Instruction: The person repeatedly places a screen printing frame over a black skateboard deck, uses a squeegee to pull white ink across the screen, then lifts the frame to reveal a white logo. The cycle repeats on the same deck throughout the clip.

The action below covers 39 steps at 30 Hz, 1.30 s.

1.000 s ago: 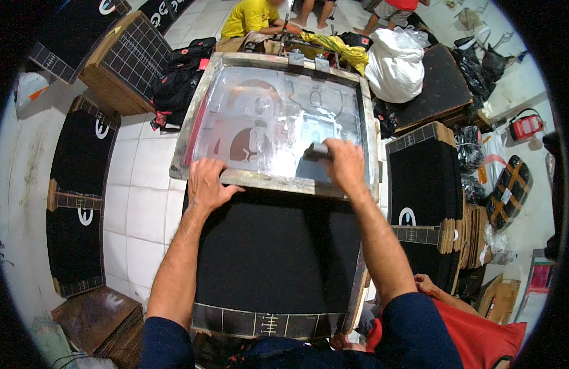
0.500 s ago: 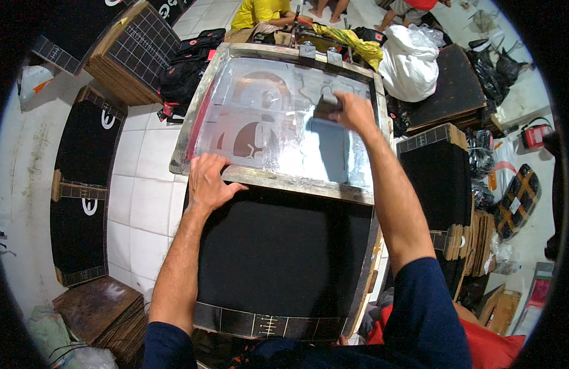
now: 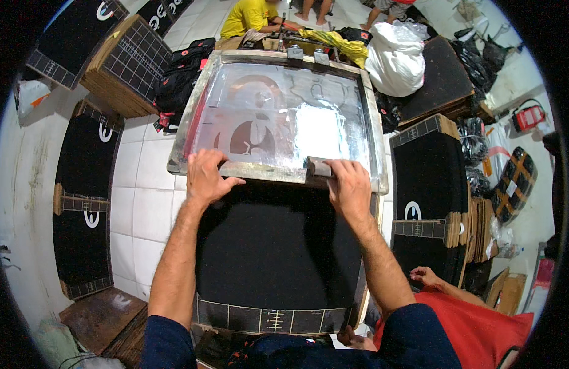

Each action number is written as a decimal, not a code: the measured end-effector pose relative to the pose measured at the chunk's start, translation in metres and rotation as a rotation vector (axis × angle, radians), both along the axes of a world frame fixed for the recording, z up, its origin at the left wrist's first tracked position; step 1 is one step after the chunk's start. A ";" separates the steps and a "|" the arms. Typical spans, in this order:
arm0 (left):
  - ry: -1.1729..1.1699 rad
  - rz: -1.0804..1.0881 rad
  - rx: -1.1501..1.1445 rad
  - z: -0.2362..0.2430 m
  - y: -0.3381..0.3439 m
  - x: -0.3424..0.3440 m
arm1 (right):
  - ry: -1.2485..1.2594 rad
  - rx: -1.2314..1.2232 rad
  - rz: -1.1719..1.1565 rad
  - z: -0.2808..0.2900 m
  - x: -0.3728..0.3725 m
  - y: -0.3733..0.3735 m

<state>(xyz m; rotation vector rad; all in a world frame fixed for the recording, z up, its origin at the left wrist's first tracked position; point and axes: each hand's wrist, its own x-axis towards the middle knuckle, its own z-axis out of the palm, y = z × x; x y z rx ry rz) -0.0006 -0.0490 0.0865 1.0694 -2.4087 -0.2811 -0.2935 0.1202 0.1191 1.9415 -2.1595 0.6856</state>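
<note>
A screen printing frame [image 3: 269,171] with a wooden border and grey mesh lies over the far part of a black fabric panel [image 3: 278,246] on a board. The mesh shows rounded letter-like shapes and a bright reflection. My left hand [image 3: 207,180] grips the near-left border, fingers over the top and thumb along the near side. In my right hand [image 3: 352,187] is a short squeegee [image 3: 319,167] with a greyish-brown handle, held at the near border right of centre. Its blade is hidden from view. Two metal hinge clamps [image 3: 295,54] sit at the frame's far edge.
Board stacks with black printed panels [image 3: 81,246] stand at the left, and another stack [image 3: 422,184] at the right. A person in red [image 3: 456,326] is close by my right elbow. A person in yellow [image 3: 250,18] sits beyond the frame, near a white bag [image 3: 395,58].
My right hand has brought the squeegee from the far right of the mesh to the near border. My left hand stays on the frame. The person in red has come closer at the right.
</note>
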 end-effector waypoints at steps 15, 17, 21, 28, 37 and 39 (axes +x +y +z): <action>0.397 0.563 0.190 -0.032 0.009 0.213 | 0.281 -0.271 -0.327 0.217 -0.119 -0.162; 0.119 0.760 0.669 -0.131 0.094 0.281 | 0.281 -0.192 -0.389 0.236 -0.146 -0.177; 0.047 0.974 1.041 -0.277 0.255 0.327 | 0.160 -0.082 -0.181 0.260 -0.193 -0.203; 0.556 0.930 1.186 -0.281 0.344 0.334 | 0.421 -0.029 0.056 0.292 -0.265 -0.231; 0.334 1.005 0.840 -0.259 0.366 0.327 | 0.515 -0.006 0.082 0.301 -0.304 -0.246; 0.131 1.044 0.596 -0.256 0.365 0.319 | 0.238 -0.023 0.099 0.300 -0.306 -0.247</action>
